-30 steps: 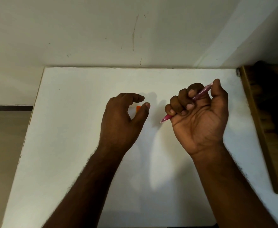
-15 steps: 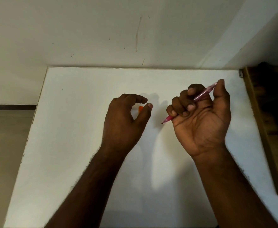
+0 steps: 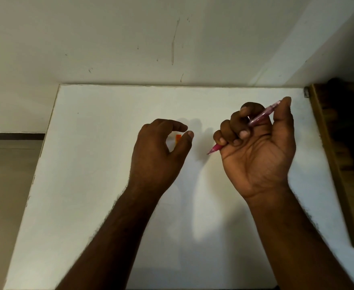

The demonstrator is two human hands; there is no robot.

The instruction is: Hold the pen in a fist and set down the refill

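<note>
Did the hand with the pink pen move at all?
No. The right hand grips the pink pen at the same spot beside the wooden ledge; only the camera shifted slightly.

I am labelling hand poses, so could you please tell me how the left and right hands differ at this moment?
The right hand is turned palm up, fingers curled round a pink pen; the left hand shows its back and holds nothing that shows. The left hand's thumb and forefinger arch around a small orange piece, with no plain contact. Both are over the white table.
</note>
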